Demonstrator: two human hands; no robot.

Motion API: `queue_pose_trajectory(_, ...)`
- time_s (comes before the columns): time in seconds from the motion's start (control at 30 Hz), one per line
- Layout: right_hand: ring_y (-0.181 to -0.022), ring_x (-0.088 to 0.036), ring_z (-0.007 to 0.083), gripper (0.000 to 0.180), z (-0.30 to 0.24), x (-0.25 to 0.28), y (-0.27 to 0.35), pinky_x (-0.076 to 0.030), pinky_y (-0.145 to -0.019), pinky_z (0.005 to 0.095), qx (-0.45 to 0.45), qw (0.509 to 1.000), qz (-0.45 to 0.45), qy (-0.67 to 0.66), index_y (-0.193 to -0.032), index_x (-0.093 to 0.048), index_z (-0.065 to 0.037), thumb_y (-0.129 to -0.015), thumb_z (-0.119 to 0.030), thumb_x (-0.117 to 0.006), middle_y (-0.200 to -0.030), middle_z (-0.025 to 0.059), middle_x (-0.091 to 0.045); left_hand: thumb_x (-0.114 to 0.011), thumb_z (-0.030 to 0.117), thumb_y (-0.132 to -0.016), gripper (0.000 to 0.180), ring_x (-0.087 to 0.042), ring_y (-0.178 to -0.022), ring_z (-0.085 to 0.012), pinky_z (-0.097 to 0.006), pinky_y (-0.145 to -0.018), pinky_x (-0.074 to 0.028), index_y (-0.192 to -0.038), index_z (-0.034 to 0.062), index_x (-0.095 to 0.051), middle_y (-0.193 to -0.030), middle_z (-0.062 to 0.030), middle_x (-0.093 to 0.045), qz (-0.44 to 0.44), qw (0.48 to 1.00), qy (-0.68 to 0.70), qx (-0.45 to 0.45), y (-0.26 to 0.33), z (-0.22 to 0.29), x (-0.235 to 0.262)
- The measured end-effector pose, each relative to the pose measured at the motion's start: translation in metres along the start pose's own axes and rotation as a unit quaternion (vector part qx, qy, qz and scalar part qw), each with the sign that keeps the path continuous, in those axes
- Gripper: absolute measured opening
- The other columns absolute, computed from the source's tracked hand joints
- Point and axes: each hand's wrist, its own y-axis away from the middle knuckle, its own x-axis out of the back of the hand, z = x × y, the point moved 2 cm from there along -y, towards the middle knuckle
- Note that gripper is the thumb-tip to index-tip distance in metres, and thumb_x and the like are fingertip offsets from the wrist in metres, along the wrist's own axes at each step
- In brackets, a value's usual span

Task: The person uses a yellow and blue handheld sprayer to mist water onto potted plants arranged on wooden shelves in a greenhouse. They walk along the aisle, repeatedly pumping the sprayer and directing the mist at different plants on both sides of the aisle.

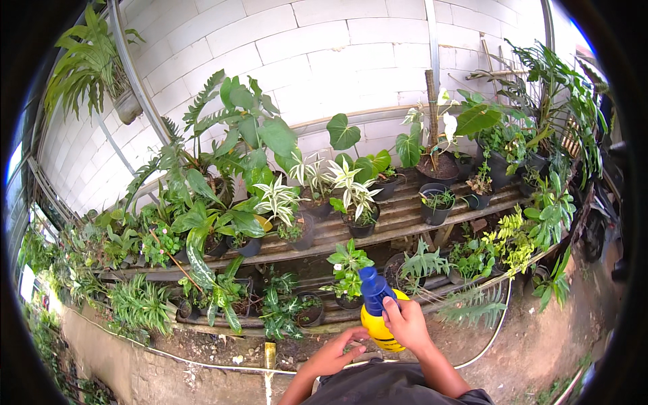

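Note:
A yellow spray bottle (376,320) with a dark blue top is held upright, slightly tilted, in front of my body. My right hand (406,322) wraps round the blue handle near the neck, its thumb along the top. Beside the bottle's lower left side is my left hand (339,351), fingers spread and curved toward it; whether they touch it I cannot tell. Just beyond the blue nozzle grows a leafy potted plant with a pale flower (348,264). A pot with jagged grey-green leaves (422,264) stands right of the nozzle.
Two slatted tiers (398,235) carry several black pots, among them white-striped plants (352,187) and a tall staked plant (433,152). A white block wall (324,47) rises behind. At upper left hangs a potted fern-like plant (88,64). A pale hose (496,331) lies along the dirt ground.

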Motion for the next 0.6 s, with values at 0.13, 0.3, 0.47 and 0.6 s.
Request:
queue_pose_trajectory(0.13, -0.056, -0.055, 0.0119, 0.055, 0.006, 0.026, 0.003, -0.045, -0.055, 0.034, -0.006, 0.999, -0.021, 0.029, -0.076, -0.065, 0.0, -0.112, -0.041, -0.055, -0.061, 0.0027, -0.059, -0.062, 0.023, -0.11, 0.053, -0.055, -0.143, -0.027, -0.045, -0.12, -0.042, -0.156, 0.0021, -0.044, -0.149, -0.0155, -0.06, 0.005, 1.0, 0.024, 0.014, -0.008, -0.002, -0.026)
queue_pose_trajectory(0.3, -0.051, -0.05, 0.0085, 0.056, 0.018, 0.037, -0.006, -0.039, -0.049, 0.0292, 0.014, 0.998, -0.044, -0.044, -0.07, -0.061, -0.004, -0.113, -0.04, -0.054, -0.058, -0.0001, -0.056, -0.064, 0.025, -0.11, 0.057, -0.057, -0.141, -0.0298, -0.042, -0.117, -0.044, -0.158, 0.0025, -0.044, -0.149, -0.0196, -0.06, 0.068, 0.996, 0.064, 0.01, 0.001, -0.003, -0.061)
queue_pose_trajectory(0.47, -0.054, -0.052, 0.0094, 0.057, 0.033, 0.048, -0.019, -0.042, -0.052, 0.0314, -0.021, 0.998, -0.036, -0.047, -0.074, -0.063, -0.002, -0.112, -0.044, -0.055, -0.06, -0.0004, -0.056, -0.064, 0.021, -0.11, 0.055, -0.058, -0.14, -0.0291, -0.041, -0.12, -0.043, -0.157, 0.0012, -0.044, -0.15, -0.0197, -0.06, 0.114, 0.99, 0.055, 0.059, 0.031, -0.006, -0.079)
queue_pose_trajectory(0.6, -0.055, -0.051, 0.0083, 0.058, 0.036, 0.053, -0.026, -0.041, -0.052, 0.0303, -0.007, 0.996, -0.081, -0.031, -0.069, -0.062, -0.004, -0.112, -0.043, -0.056, -0.059, -0.0005, -0.056, -0.065, 0.022, -0.109, 0.054, -0.059, -0.139, -0.0282, -0.041, -0.116, -0.045, -0.156, 0.002, -0.046, -0.149, -0.0183, -0.062, 0.163, 0.981, 0.08, 0.074, 0.053, -0.007, -0.085)
